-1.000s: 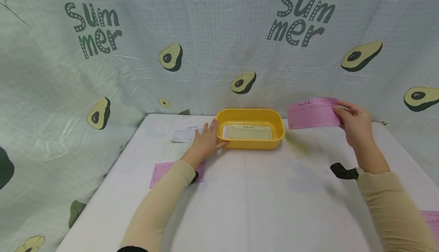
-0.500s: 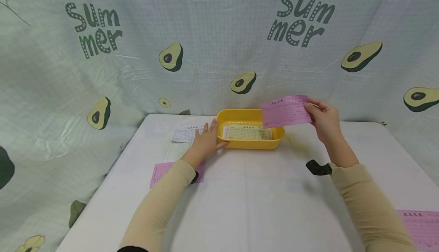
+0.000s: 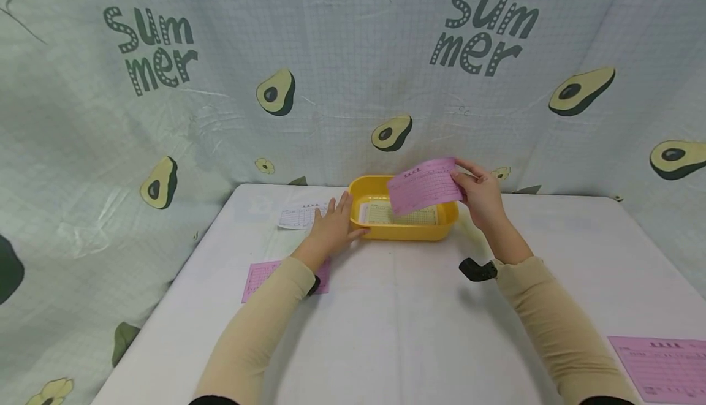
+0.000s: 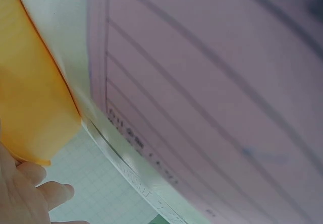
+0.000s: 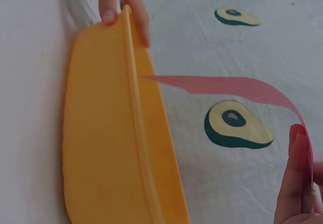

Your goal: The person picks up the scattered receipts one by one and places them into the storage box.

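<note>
My right hand [image 3: 484, 200] pinches a pink printed paper slip [image 3: 425, 185] by its right edge between thumb and fingers. The slip is tilted and overlaps the yellow plastic basin [image 3: 402, 233] in the head view; in the right wrist view the slip [image 5: 227, 86] curves out from the fingers toward the rim. Inside the basin lies a pale yellow slip [image 3: 380, 214], partly covered by the pink one, with a white slip edge [image 3: 363, 212] beside it. My left hand [image 3: 330, 230] rests at the basin's left end, fingers extended along the side and thumb by the front wall.
A white printed slip [image 3: 298, 216] lies left of my left hand. Another pink slip [image 3: 259, 276] is partly under my left forearm, and a third pink slip [image 3: 670, 368] lies at the front right. Behind the table [image 3: 430, 319] hangs an avocado-print cloth [image 3: 331, 135].
My right hand has carried the pink slip leftward from the basin's right side to over the basin, and the slip has tilted. The left hand and basin have stayed in place.
</note>
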The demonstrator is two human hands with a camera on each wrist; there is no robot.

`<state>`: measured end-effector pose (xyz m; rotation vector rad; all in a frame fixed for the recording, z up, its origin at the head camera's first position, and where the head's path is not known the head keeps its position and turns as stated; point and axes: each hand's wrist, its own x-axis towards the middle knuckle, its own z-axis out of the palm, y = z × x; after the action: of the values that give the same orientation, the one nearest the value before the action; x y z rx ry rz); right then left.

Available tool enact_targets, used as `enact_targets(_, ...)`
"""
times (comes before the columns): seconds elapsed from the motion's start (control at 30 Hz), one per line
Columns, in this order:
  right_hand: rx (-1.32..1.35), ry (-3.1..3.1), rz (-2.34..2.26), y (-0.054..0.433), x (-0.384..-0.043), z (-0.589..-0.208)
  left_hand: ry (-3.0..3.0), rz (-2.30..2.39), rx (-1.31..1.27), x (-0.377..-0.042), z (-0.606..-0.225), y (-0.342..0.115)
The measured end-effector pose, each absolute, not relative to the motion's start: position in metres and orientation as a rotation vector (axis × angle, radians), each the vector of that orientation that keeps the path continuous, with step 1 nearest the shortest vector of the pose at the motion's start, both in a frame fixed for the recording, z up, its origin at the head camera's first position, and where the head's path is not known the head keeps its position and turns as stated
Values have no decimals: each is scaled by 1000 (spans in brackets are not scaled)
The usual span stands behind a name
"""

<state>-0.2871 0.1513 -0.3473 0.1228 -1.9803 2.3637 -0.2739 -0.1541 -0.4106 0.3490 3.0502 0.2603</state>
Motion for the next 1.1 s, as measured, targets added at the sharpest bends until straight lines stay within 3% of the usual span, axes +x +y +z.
enact_targets(0.63, -2, -2095, 2404, 95, -308, -360, 3043, 246, 343, -273, -409, -154)
enact_targets(1.1, -85, -2155, 2289, 91, -312, -377, 3049, 235, 340, -271, -409, -153)
